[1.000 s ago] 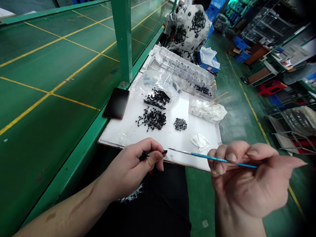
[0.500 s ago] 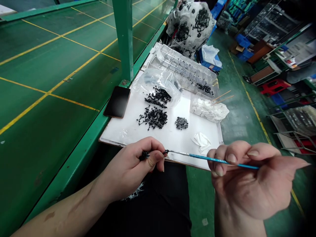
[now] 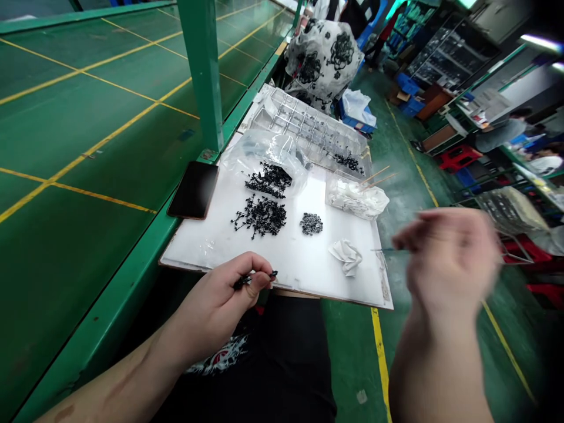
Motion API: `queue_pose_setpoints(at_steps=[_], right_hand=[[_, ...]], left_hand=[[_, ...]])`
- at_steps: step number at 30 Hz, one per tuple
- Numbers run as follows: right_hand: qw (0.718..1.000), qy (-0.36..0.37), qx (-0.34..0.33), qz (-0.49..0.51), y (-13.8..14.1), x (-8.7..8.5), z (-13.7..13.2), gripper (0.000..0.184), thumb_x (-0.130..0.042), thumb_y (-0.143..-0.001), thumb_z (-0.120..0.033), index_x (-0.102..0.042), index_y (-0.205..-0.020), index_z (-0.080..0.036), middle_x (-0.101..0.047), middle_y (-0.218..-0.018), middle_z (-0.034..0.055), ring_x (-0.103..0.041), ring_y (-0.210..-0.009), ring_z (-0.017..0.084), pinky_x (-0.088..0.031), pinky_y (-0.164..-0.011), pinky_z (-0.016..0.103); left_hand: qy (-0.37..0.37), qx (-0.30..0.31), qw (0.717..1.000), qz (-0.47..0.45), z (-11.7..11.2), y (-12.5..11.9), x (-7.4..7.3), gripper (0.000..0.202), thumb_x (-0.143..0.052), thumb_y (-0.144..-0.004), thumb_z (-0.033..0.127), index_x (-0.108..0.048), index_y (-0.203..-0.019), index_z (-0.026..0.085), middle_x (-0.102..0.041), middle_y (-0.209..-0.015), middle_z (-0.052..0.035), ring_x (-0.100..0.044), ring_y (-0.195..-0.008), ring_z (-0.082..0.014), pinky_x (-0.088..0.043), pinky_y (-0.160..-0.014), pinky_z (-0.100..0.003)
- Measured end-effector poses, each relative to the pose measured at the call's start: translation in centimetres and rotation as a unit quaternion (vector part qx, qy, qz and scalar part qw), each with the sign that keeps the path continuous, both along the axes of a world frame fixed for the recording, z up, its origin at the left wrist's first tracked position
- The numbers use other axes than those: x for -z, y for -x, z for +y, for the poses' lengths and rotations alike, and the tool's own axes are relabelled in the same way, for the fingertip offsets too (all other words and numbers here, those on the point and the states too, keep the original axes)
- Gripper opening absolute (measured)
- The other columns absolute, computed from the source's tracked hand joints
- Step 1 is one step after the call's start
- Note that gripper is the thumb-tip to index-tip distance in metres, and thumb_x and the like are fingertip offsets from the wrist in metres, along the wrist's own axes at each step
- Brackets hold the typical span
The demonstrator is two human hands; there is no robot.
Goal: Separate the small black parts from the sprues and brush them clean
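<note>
My left hand [image 3: 224, 296] is closed near the front edge of the white board, pinching a small black plastic part [image 3: 274, 274] whose tip sticks out past the thumb. More black pieces show within its curled fingers. Off the board's right side, my right hand [image 3: 456, 258] is smeared by motion, its fingers closed on a thin blue-handled brush [image 3: 385, 250], which is only a faint streak. A heap of black stemmed parts [image 3: 262, 217] lies on the board. Beside it sits a small pile of dark ring-like pieces [image 3: 311, 224]. A crumpled white tissue [image 3: 346, 257] lies nearest the right hand.
A clear plastic bag [image 3: 264, 147] with black parts lies behind the heap. Further back is a clear divided tray [image 3: 308, 120]. A container with white wrapping [image 3: 356, 197] and thin sticks stands right. A phone [image 3: 194, 190] rests beside the green post [image 3: 202, 76].
My right hand has drawn the brush away from the black part and turned over, now beyond the board's right edge. The left hand still pinches the part. The view has shifted slightly.
</note>
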State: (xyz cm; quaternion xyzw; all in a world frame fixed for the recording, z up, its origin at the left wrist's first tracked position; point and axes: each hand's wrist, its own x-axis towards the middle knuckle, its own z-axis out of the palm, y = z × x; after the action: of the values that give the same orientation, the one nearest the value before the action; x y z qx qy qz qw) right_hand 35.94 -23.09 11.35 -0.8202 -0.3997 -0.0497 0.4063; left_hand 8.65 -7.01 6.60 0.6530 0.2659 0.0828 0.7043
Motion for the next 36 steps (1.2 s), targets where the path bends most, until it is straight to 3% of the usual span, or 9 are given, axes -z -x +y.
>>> queue_pose_setpoints(at_steps=[4,8,13,18,22,25,28,31,36], right_hand=[[0.975,0.22,0.013,-0.033,-0.8,4.7,3.5,0.016,-0.066,-0.097,-0.035,-0.07,-0.092,-0.02,-0.068,-0.081,0.0051,-0.061,-0.073,0.02,-0.045,-0.073,0.034],[0.938,0.346,0.008,-0.022,0.2,9.1,5.9,0.019,-0.068,-0.1,-0.035,-0.071,-0.099,-0.017,-0.071,-0.098,0.0052,-0.066,-0.089,0.019,-0.055,-0.087,0.037],[0.915,0.402,0.011,-0.007,0.0,10.7,6.8,0.026,-0.066,-0.103,-0.041,-0.07,-0.103,-0.016,-0.071,-0.108,0.0066,-0.068,-0.1,0.02,-0.058,-0.094,0.042],[0.927,0.374,0.014,0.014,0.1,9.3,6.6,0.019,-0.07,-0.098,-0.034,-0.069,-0.091,-0.016,-0.07,-0.095,0.0038,-0.066,-0.086,0.017,-0.056,-0.085,0.037],[0.951,0.304,0.0,0.053,2.7,5.5,4.5,0.011,-0.069,-0.093,-0.03,-0.07,-0.088,-0.02,-0.059,-0.063,-0.0033,-0.051,-0.056,0.014,-0.046,-0.06,0.03],[0.968,0.221,-0.055,0.102,5.7,2.1,2.5,0.019,-0.07,-0.096,-0.04,-0.073,-0.101,-0.023,-0.055,-0.064,-0.0048,-0.049,-0.055,0.013,-0.042,-0.053,0.027],[0.971,0.078,-0.168,0.151,8.3,-0.4,1.5,0.009,-0.076,-0.095,-0.032,-0.077,-0.103,-0.028,-0.064,-0.076,-0.0022,-0.059,-0.065,0.012,-0.047,-0.059,0.026],[0.958,0.041,-0.245,0.144,9.9,-1.3,1.4,0.013,-0.079,-0.093,-0.021,-0.079,-0.101,-0.031,-0.071,-0.093,0.0004,-0.068,-0.078,0.013,-0.051,-0.062,0.024],[0.957,0.036,-0.259,0.122,10.7,-0.8,2.1,0.018,-0.081,-0.091,-0.018,-0.08,-0.104,-0.031,-0.067,-0.096,-0.0004,-0.064,-0.071,0.008,-0.045,-0.051,0.019]], left_hand=[[0.002,-0.023,1.0,0.002,-0.2,-0.1,0.2,0.044,-0.06,-0.1,0.064,-0.065,-0.096,0.021,-0.053,-0.07,0.0019,-0.04,-0.061,-0.0136,-0.033,-0.054,-0.024],[-0.001,-0.003,1.0,0.008,0.0,0.1,0.3,0.045,-0.056,-0.1,0.066,-0.064,-0.097,0.022,-0.052,-0.073,0.0019,-0.04,-0.063,-0.014,-0.035,-0.056,-0.024],[-0.023,0.035,0.999,0.001,0.7,0.4,0.4,0.045,-0.05,-0.104,0.065,-0.061,-0.102,0.021,-0.052,-0.075,0.0018,-0.042,-0.064,-0.0146,-0.038,-0.057,-0.024],[-0.025,0.034,0.999,-0.013,0.8,0.2,0.0,0.042,-0.049,-0.105,0.061,-0.061,-0.103,0.021,-0.049,-0.073,0.0024,-0.042,-0.064,-0.0142,-0.037,-0.055,-0.023],[-0.025,0.038,0.999,-0.024,0.5,0.0,-0.2,0.042,-0.05,-0.105,0.061,-0.062,-0.103,0.021,-0.051,-0.074,0.0023,-0.044,-0.065,-0.0136,-0.039,-0.057,-0.023],[-0.03,0.041,0.998,-0.041,0.2,-0.2,-0.4,0.039,-0.05,-0.107,0.058,-0.062,-0.103,0.022,-0.054,-0.076,0.0022,-0.046,-0.064,-0.0126,-0.041,-0.056,-0.022],[-0.047,0.061,0.996,-0.048,0.1,-0.5,-0.6,0.035,-0.049,-0.109,0.053,-0.063,-0.103,0.022,-0.051,-0.073,0.0035,-0.046,-0.061,-0.0122,-0.042,-0.054,-0.022],[-0.068,0.07,0.994,-0.058,-0.1,-0.7,-0.8,0.033,-0.048,-0.11,0.049,-0.064,-0.103,0.021,-0.052,-0.072,0.0036,-0.048,-0.061,-0.0122,-0.042,-0.054,-0.022],[-0.093,0.07,0.99,-0.079,-0.3,-0.5,-1.0,0.028,-0.048,-0.111,0.042,-0.062,-0.099,0.021,-0.051,-0.07,0.0047,-0.048,-0.059,-0.0115,-0.04,-0.053,-0.022]])
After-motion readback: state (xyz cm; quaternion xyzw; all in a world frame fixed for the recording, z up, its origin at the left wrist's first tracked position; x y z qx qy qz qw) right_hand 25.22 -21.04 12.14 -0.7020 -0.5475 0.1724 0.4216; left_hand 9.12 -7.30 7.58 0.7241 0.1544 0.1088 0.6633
